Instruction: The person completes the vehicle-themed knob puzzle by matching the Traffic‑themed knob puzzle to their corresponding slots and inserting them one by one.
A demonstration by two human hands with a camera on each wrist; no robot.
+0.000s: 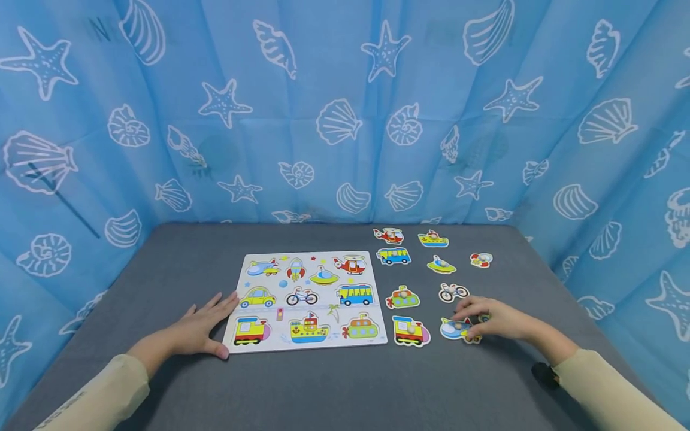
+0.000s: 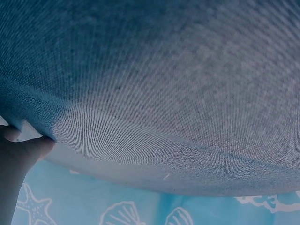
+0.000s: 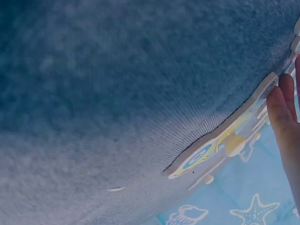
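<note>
A white puzzle board (image 1: pixel 309 350) printed with vehicles lies on the grey table. My left hand (image 1: pixel 199 329) rests at its left edge with fingers spread; in the left wrist view part of that hand (image 2: pixel 23 150) shows at the far left. To the right of the board, my right hand (image 1: pixel 498 317) is over the airplane piece (image 1: pixel 450 329), thumb and index finger spread at its knob. Another knobbed piece (image 1: pixel 484 318) lies partly hidden under this hand. In the right wrist view, fingertips (image 3: pixel 276 101) reach the end of a yellow piece (image 3: pixel 220 143) with a blue circle.
Loose knobbed pieces lie right of the board: train (image 1: pixel 411 331), submarine (image 1: pixel 402 297), bicycle (image 1: pixel 453 291), bus (image 1: pixel 394 256), helicopter (image 1: pixel 389 236), ship (image 1: pixel 433 239), flying saucer (image 1: pixel 441 264) and a small red-and-white piece (image 1: pixel 481 260). A blue shell-patterned curtain (image 1: pixel 323 161) surrounds the table.
</note>
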